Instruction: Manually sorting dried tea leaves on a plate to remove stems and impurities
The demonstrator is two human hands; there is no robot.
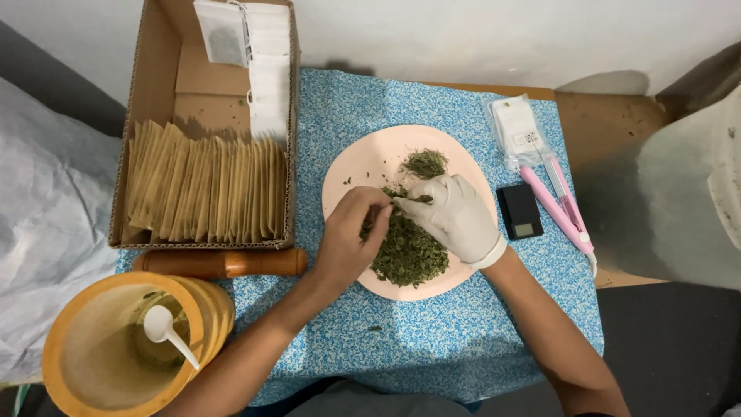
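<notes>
A pale pink plate (363, 166) sits on the blue speckled cloth (432, 332), carrying a large heap of dried green leaves (409, 251) and a smaller heap (425, 163) behind it. My bare left hand (349, 235) and my white-gloved right hand (455, 216) meet over the large heap. Their fingertips pinch bits of the leaves together at the heap's top edge.
A cardboard box (150, 93) at the left holds a row of brown paper packets (204, 189) and white sachets (262, 69). A wooden pestle (224, 262) lies below it, beside a wooden mortar (116, 347) with a white spoon (166, 330). A small black scale (519, 210), pink tool (559, 208) and bagged sachets (515, 127) lie right.
</notes>
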